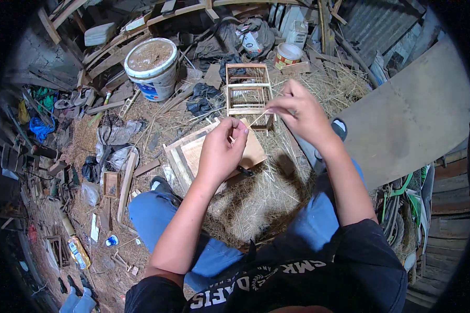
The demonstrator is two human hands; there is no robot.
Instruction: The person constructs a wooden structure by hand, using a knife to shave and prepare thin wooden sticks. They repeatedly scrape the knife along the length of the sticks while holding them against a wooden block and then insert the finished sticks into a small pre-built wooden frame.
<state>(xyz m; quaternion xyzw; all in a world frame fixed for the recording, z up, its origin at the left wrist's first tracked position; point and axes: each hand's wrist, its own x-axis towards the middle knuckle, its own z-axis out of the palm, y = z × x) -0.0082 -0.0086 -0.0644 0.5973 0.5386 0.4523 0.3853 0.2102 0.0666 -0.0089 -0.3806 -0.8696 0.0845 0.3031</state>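
A thin straw-coloured strip [258,119] stretches between my two hands. My left hand [222,149] pinches its lower end between thumb and fingertips. My right hand [303,116], a little higher and to the right, closes on the upper end. Below my left hand lies a pale flat wooden board [254,152] on a low wooden support. A dark object [245,170], perhaps a tool handle, shows at the board's near edge. Just beyond my hands stands a small slatted wooden frame [248,85], apart from both.
Straw and shavings cover the floor around my legs. A large white bucket [152,86] stands at the far left, and a small tub [288,55] at the back. On the right leans a wide flat panel [407,115]. Wood scraps, a bottle [79,252] and rags [117,136] lie leftward.
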